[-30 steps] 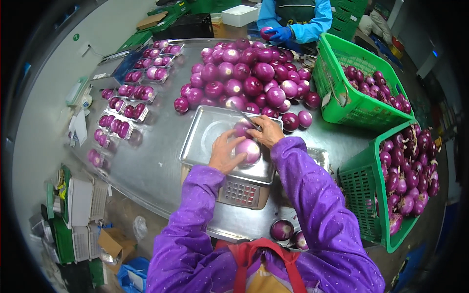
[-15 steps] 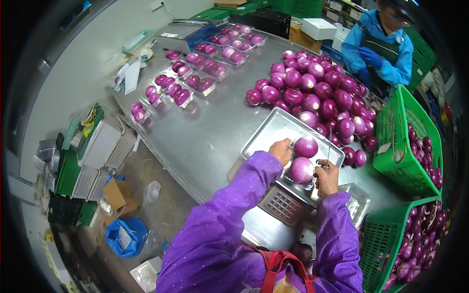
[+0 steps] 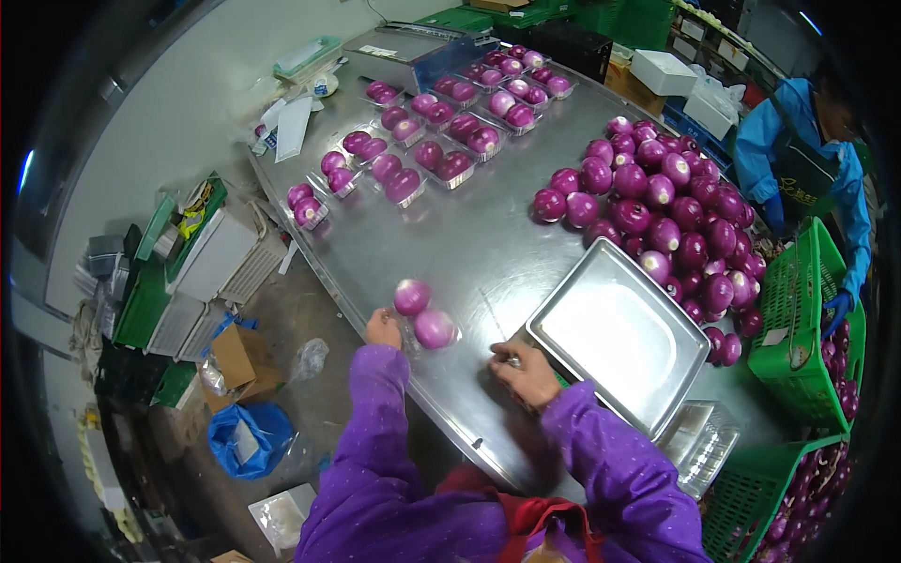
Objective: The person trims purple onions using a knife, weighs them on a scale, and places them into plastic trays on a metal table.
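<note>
Two peeled purple onions (image 3: pixel 411 296) sit in a clear plastic tray (image 3: pixel 454 332) near the table's left edge. My left hand (image 3: pixel 383 329) is closed at the tray's left side, its fingertips partly hidden. To the right, over the table, my right hand (image 3: pixel 527 375) is closed round a thin knife (image 3: pixel 494 317), whose narrow blade points away from me; the handle is mostly covered by the fingers. Right of this hand lies a bare metal tray (image 3: pixel 619 333), and a large heap of purple onions (image 3: pixel 662 202) is just beyond it.
Filled onion trays (image 3: pixel 404 185) stand in rows at the far left. Stacked clear trays (image 3: pixel 699 446) lie at the right, beside green crates (image 3: pixel 798 319) of onions. A co-worker in a blue jacket (image 3: pixel 765 150) reaches into a crate. The table's left edge (image 3: pixel 343 305) drops to the floor.
The tray with two onions has moved left from the metal tray to the tabletop, together with my left hand. My right hand has moved left, away from the onions. The co-worker's hand has lowered into a crate.
</note>
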